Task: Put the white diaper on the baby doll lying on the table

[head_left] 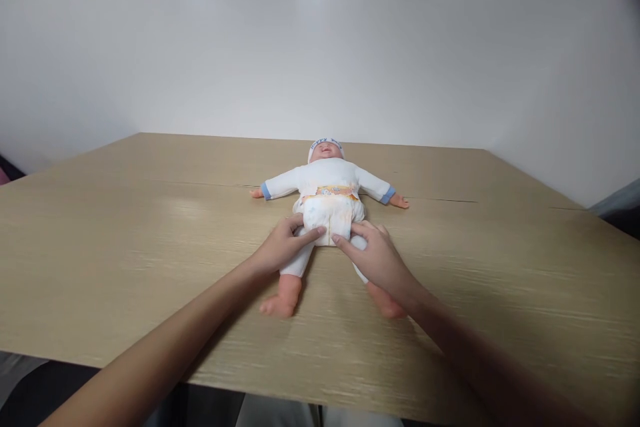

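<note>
A baby doll (325, 177) in a white outfit with blue cuffs lies on its back, head away from me, arms spread wide. Around its hips is a white diaper (327, 217) with an orange patterned band at the waist. My left hand (287, 240) grips the diaper's left edge by the leg, thumb on the front and fingers curled at the side. On the opposite edge my right hand (373, 250) does the same, its thumb near the lower middle. Both hands partly cover the doll's legs, and the bare feet stick out toward me.
A wooden table (150, 267) carries the doll, with its front edge close to my lap. A pale partition wall (300, 67) rises behind the table and along the right side. Thin seams run across the tabletop.
</note>
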Available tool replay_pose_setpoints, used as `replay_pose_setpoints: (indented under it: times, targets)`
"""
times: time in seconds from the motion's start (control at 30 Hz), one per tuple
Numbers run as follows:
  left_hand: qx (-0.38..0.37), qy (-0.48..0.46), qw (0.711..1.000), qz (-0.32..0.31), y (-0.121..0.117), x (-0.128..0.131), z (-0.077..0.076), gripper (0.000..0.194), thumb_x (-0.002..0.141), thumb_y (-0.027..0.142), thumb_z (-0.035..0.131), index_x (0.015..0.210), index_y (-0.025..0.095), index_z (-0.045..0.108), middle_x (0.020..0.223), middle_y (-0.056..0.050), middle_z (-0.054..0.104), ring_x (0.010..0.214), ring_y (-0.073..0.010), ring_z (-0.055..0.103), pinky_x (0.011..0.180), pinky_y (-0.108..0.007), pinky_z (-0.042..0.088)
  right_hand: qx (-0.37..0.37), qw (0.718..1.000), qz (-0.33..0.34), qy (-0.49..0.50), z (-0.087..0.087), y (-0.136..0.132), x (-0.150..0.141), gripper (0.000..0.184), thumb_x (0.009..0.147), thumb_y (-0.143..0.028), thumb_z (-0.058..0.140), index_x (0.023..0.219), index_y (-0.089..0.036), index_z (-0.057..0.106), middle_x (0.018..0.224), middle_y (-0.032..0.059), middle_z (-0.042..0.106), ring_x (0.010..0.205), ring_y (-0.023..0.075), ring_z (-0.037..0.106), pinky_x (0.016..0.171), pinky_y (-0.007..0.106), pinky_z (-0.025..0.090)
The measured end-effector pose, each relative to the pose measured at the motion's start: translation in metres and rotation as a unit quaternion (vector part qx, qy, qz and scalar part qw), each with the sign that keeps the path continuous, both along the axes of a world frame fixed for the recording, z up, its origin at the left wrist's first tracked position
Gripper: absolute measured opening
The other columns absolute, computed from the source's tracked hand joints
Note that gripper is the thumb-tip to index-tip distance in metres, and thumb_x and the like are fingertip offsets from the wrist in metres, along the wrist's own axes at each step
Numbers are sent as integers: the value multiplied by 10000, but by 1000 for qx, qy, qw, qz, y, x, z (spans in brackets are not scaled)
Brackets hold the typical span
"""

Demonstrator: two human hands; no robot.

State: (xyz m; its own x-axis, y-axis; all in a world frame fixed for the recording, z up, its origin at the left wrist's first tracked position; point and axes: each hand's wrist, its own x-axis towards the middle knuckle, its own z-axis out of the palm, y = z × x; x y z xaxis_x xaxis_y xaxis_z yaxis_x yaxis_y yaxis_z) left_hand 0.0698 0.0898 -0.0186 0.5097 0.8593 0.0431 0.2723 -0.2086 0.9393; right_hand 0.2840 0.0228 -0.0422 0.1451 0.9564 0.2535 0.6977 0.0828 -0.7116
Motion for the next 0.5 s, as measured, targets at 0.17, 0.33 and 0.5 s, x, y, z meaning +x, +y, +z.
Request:
replay_pose_setpoints:
  times: [0.17, 0.33, 0.5]
  targets:
    - [-65, -59, 996, -14, 4, -1, -2, 562, 862, 691, 781, 1081, 173, 798, 1110, -101, 796, 1035, -295, 682, 903, -401, 536, -9, 983, 53, 177, 1, 6, 6, 318, 900, -553, 768, 1049, -280, 835, 1173, 71, 830, 1187, 340, 713, 1093, 507, 529]
    - [-122, -116, 986, -9, 4, 0, -4, 589, 885, 699, 762, 1149, 175, 810, 1187, -127, 807, 1156, -336, 693, 985, -435, 542, -54, 944, 83, 316, 13, 2, 3, 409, 870, -617, 789, 1067, -261, 825, 1228, 60, 827, 1278, 325, 707, 1167, 485, 509]
    - [-113, -126, 985, -11, 4, 0, -6, 580, 898, 688, 762, 1177, 182, 809, 1219, -117, 808, 1195, -335, 687, 1026, -434, 535, -55, 934, 70, 346, 16, 1, -1, 425, 860, -640, 795, 1036, -254, 817, 1202, 59, 830, 1235, 310, 725, 1128, 461, 542]
